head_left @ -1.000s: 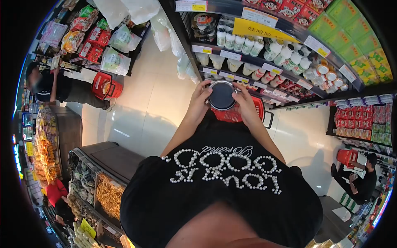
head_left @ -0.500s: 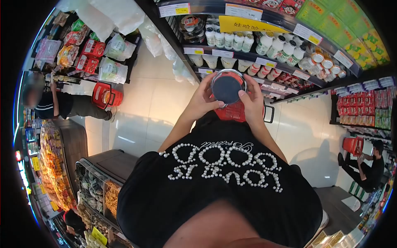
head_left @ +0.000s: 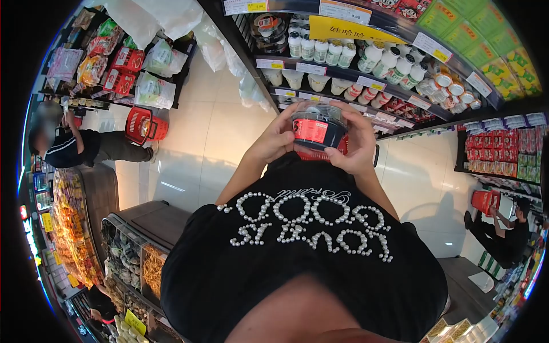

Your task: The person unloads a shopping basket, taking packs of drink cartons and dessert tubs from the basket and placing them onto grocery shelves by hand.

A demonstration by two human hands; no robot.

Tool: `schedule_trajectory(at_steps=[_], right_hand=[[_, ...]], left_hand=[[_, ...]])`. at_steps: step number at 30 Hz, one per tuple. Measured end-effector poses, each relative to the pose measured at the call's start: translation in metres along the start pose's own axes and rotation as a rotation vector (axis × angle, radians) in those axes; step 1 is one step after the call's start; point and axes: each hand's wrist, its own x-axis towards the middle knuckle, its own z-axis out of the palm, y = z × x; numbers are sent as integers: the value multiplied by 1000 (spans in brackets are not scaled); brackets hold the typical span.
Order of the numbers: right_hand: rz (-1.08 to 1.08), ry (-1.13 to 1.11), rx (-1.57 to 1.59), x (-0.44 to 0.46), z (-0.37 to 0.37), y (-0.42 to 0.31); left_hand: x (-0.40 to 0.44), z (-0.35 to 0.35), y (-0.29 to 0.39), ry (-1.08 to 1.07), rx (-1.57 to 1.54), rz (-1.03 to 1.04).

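Observation:
Between both hands, in front of my chest, is a round plastic food tub (head_left: 329, 136) with a black base, a clear lid and a red label. The side with the label faces me. My left hand (head_left: 275, 137) closes round its left side, thumb near the label. On the right side my right hand (head_left: 355, 140) grips it, thumb at the lower edge and fingers by the lid. Below the tub, a red shopping basket (head_left: 306, 155) is mostly hidden by it and by my hands.
Ahead stands a shelf with white bottles (head_left: 372, 56), cups (head_left: 293, 78) and green boxes (head_left: 457, 28). To the left, a person (head_left: 77, 143) stands by a red basket (head_left: 139, 126). At right, another person (head_left: 509, 228) is near a red basket (head_left: 485, 200). Bins of dried goods (head_left: 123, 254) are at lower left.
The tub has been tilted from showing its dark flat bottom to showing its labelled side and clear lid. Both hands have shifted their hold round it, the right one moving slightly rightward.

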Motion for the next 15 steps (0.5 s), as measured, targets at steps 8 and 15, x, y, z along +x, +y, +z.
schedule_trajectory(at_steps=[8, 15], right_hand=[[93, -10, -160, 2, -3, -1], [175, 68, -99, 0, 8, 8]], left_hand=[[7, 6, 2, 47, 296, 251], [14, 12, 3, 71, 509, 434]])
